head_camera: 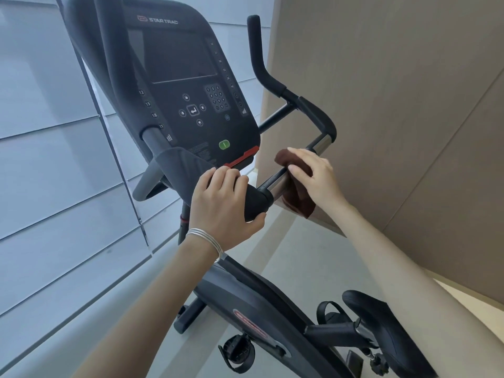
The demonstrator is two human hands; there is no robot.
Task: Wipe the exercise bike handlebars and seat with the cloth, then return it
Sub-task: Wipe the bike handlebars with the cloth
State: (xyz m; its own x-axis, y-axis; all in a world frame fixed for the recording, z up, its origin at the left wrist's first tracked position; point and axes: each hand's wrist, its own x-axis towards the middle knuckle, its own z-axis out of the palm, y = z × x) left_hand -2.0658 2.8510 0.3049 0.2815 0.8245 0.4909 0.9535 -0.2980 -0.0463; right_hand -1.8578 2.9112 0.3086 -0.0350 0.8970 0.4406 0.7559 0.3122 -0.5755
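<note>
A black exercise bike fills the view. Its right handlebar [316,113] curves up and away, with a chrome section [320,141] near the bend. My right hand [313,175] presses a dark brown cloth [298,203] around the bar just below that chrome section; part of the cloth hangs down beneath. My left hand [223,200] grips the black padded grip [255,200] at the centre of the handlebars, a silver bangle on the wrist. The black seat [381,323] is at the lower right, under my right forearm.
The console [180,77] with a dark screen and keypad stands right behind my hands. A tan wall panel [409,105] runs close along the right. Pale slatted blinds [54,173] cover the left. A pedal [240,353] and the bike frame [245,301] are below.
</note>
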